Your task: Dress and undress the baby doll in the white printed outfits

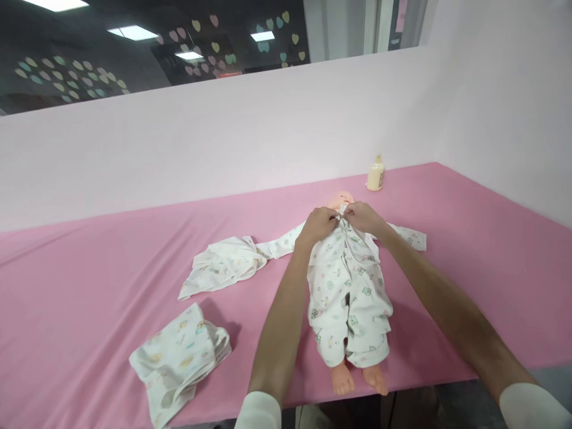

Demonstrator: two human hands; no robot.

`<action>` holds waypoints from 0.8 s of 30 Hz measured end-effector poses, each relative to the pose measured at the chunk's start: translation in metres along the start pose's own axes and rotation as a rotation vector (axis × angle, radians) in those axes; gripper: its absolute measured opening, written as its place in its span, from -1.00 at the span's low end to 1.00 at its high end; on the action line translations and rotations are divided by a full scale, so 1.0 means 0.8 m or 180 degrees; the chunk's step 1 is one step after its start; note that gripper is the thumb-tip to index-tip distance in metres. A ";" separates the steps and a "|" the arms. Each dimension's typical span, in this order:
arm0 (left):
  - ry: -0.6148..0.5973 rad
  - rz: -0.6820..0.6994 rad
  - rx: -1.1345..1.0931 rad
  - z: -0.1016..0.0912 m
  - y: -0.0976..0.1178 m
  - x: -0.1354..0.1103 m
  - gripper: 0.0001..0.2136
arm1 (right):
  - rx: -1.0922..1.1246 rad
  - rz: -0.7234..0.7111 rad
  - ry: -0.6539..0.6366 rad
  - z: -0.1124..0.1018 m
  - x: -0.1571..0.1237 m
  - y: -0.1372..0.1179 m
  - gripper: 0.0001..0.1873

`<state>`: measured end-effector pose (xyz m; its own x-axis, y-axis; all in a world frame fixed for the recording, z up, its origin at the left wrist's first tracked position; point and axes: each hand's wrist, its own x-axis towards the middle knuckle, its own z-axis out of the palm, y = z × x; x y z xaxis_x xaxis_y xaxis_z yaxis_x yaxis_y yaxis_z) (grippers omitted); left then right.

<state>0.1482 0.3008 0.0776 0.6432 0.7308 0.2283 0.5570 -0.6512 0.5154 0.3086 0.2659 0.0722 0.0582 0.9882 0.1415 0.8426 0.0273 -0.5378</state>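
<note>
A baby doll [340, 199] lies on its back on the pink table [89, 286], head away from me, bare feet at the near edge. It wears a white printed romper [348, 292]. My left hand [318, 224] and my right hand [363, 215] meet at the doll's neck. Both pinch the romper's collar edges together just below the chin. The doll's face is mostly hidden behind my hands.
A loose white printed garment [223, 265] lies left of the doll. Another folded one [181, 357] sits near the front edge. A cream lotion bottle [376, 173] stands at the back by the pale pink wall [223, 143].
</note>
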 end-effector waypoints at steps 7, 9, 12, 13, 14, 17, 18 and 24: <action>0.0149 -0.0455 -0.0028 -0.014 0.002 -0.007 -0.87 | -0.0754 0.0352 0.0262 -0.017 -0.026 -0.023 -0.85; 0.0076 -0.0571 0.0046 -0.013 0.001 -0.006 -0.90 | -0.0780 0.0277 -0.0082 -0.022 -0.037 -0.034 -0.77; -0.0001 -0.0595 0.0128 -0.010 -0.001 -0.006 -0.88 | -0.0847 0.0102 -0.0585 -0.024 -0.047 -0.044 -0.83; -0.0005 -0.0592 0.0149 -0.010 -0.001 -0.006 -0.87 | -0.0902 0.0056 -0.0652 -0.023 -0.048 -0.044 -0.89; -0.0011 -0.0596 0.0171 -0.009 -0.002 -0.007 -0.85 | -0.0964 0.0036 -0.0686 -0.022 -0.048 -0.044 -0.95; -0.0064 -0.0678 0.0200 -0.010 -0.001 -0.009 -0.81 | -0.1165 -0.0006 -0.0598 -0.016 -0.046 -0.039 -0.93; -0.0087 -0.0723 0.0207 -0.011 0.000 -0.011 -0.81 | -0.1249 -0.0026 -0.0526 -0.013 -0.045 -0.038 -0.91; -0.0180 -0.0565 0.0380 -0.017 0.018 -0.021 -0.88 | -0.1692 -0.0202 -0.0328 -0.001 -0.044 -0.040 -0.87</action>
<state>0.1383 0.2818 0.0922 0.5561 0.8257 0.0942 0.7202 -0.5354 0.4413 0.2798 0.2303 0.0854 -0.0318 0.9975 0.0632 0.9989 0.0339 -0.0328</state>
